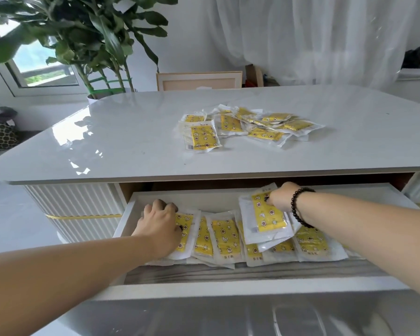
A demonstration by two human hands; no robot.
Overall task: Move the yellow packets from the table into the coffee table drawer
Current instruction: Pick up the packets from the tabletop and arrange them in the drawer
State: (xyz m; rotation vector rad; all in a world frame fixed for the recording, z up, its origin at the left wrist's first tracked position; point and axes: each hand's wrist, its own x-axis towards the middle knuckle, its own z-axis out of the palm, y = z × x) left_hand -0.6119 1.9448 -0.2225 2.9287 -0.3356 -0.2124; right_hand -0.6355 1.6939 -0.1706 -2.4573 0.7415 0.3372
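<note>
Drawer (228,291), pulled open: left hand (159,226) and right hand (280,198) each grasping yellow packets inside; remaining pile (250,126) beyond it on tabletop, nearer right hand.

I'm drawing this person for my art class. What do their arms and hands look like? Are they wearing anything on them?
Both forearms are bare, with no sleeves showing in this view. The right hand has a bracelet of round, dark, shiny beads around its wrist. The left hand has no bracelet, watch or glove. No rings can be seen on either hand.
</note>
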